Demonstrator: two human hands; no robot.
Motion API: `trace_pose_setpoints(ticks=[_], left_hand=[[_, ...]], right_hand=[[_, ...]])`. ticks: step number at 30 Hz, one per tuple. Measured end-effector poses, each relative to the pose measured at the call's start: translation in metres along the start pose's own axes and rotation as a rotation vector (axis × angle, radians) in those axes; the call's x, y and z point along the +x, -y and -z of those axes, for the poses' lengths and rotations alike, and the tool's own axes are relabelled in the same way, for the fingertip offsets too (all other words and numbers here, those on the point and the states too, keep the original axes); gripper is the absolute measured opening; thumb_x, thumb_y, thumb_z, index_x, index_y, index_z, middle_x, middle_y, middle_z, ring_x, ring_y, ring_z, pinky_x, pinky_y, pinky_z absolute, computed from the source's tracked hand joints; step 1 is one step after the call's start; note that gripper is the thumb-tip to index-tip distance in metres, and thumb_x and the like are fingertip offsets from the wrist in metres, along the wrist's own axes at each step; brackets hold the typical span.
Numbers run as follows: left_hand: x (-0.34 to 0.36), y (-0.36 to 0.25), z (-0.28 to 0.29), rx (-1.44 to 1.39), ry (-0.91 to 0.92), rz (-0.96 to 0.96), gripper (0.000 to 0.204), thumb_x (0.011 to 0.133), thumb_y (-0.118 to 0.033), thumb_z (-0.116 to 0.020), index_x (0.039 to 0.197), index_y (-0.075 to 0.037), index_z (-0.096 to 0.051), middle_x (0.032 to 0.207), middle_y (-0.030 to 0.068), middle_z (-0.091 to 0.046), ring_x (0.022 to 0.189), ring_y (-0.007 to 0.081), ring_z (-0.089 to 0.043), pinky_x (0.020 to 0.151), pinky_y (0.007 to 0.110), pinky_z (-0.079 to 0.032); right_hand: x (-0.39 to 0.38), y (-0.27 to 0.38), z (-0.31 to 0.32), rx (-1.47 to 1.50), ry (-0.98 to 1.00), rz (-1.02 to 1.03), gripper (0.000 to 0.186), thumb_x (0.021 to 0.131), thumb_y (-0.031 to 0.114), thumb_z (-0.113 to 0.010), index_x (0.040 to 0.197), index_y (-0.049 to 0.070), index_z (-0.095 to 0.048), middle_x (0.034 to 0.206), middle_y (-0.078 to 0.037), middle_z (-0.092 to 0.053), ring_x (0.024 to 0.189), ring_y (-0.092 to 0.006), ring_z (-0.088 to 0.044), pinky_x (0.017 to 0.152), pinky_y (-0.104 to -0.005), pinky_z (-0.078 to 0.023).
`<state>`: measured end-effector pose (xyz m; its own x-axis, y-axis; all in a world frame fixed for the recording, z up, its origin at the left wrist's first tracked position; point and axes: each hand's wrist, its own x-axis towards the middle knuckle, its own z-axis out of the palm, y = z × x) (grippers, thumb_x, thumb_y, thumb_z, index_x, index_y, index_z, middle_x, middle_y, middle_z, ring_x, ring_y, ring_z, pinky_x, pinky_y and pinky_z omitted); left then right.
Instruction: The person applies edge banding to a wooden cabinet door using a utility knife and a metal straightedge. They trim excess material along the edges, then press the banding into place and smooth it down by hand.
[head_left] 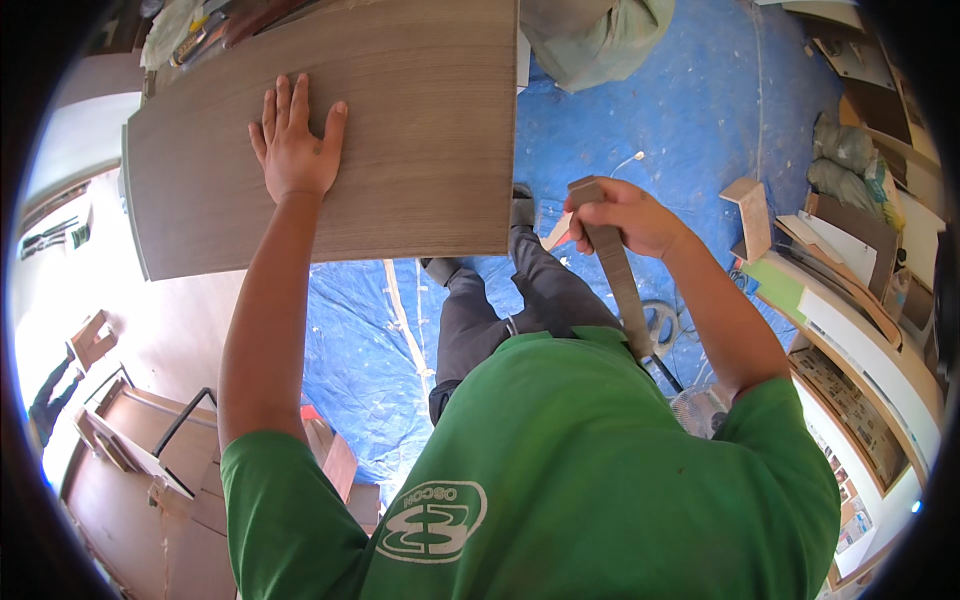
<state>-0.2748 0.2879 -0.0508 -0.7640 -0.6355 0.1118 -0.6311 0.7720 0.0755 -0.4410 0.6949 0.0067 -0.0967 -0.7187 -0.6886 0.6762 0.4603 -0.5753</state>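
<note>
My left hand [298, 155] lies flat on a wide brown wood-grain board [430, 130], fingers spread and pointing away from me. The board is at the upper left, in front of my legs. To the right of the board's corner, my right hand [645, 218] is closed round the upper end of a narrow grey-brown wood-grain strip [616, 268]. The strip hangs down at a slant toward my right hip, apart from the board. Its lower end is close to my green shirt.
Creased blue sheeting [690, 120] covers the floor. A pale sack [605, 45] stands beyond the board. Several offcuts [752, 218] and filled bags [848, 165] line the right side. Tools [200, 38] lie at the far left edge of the board, and a black-handled cart [185, 425] is at the lower left.
</note>
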Motion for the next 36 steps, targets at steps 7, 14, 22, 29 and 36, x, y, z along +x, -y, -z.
trace_pose_setpoints(ticks=[7, 14, 22, 29, 36], left_hand=[[0.005, -0.005, 0.004, -0.015, 0.008, -0.007, 0.073, 0.097, -0.064, -0.049, 0.158, -0.027, -0.038, 0.168, -0.001, -0.029, 0.156, 0.0187, -0.021, 0.128, 0.045, -0.011], [0.005, -0.003, 0.003, -0.02, 0.004, -0.018, 0.072, 0.097, -0.064, -0.05, 0.158, -0.027, -0.038, 0.167, 0.0001, -0.03, 0.156, 0.0201, -0.023, 0.128, 0.046, -0.011], [0.005, -0.003, 0.004, -0.019, 0.016, -0.012, 0.073, 0.097, -0.065, -0.05, 0.158, -0.027, -0.038, 0.168, 0.0, -0.029, 0.156, 0.0199, -0.022, 0.128, 0.046, -0.011], [0.005, -0.005, 0.006, -0.045, 0.038, 0.007, 0.073, 0.097, -0.065, -0.05, 0.158, -0.028, -0.038, 0.168, -0.0001, -0.028, 0.156, 0.0195, -0.02, 0.129, 0.045, -0.01], [0.007, -0.005, 0.007, -0.006, 0.042, 0.004, 0.072, 0.097, -0.065, -0.048, 0.158, -0.027, -0.038, 0.168, -0.0004, -0.028, 0.156, 0.0193, -0.02, 0.129, 0.045, -0.01]], right_hand=[[-0.02, -0.049, 0.021, 0.316, -0.008, -0.132, 0.055, 0.098, 0.058, -0.059, 0.099, 0.003, -0.063, 0.074, -0.014, -0.064, 0.07, -0.0306, -0.07, 0.062, -0.0423, -0.057], [-0.003, -0.039, 0.04, 0.463, 0.289, 0.046, 0.072, 0.099, 0.071, -0.041, 0.093, 0.003, -0.064, 0.065, -0.012, -0.058, 0.057, -0.0313, -0.065, 0.056, -0.0416, -0.053], [0.004, -0.022, 0.035, 0.474, 0.094, 0.048, 0.072, 0.099, 0.073, -0.039, 0.093, 0.005, -0.062, 0.067, -0.012, -0.058, 0.054, -0.0312, -0.064, 0.054, -0.0423, -0.054], [0.031, -0.023, 0.025, 0.333, -0.177, 0.211, 0.048, 0.1, 0.052, -0.061, 0.113, 0.006, -0.06, 0.097, -0.009, -0.064, 0.086, -0.0264, -0.07, 0.075, -0.0416, -0.058], [0.096, -0.025, -0.003, -0.28, -0.519, 0.66, 0.041, 0.101, 0.033, -0.067, 0.127, 0.003, -0.058, 0.103, -0.003, -0.063, 0.093, -0.0119, -0.059, 0.085, -0.0301, -0.05]])
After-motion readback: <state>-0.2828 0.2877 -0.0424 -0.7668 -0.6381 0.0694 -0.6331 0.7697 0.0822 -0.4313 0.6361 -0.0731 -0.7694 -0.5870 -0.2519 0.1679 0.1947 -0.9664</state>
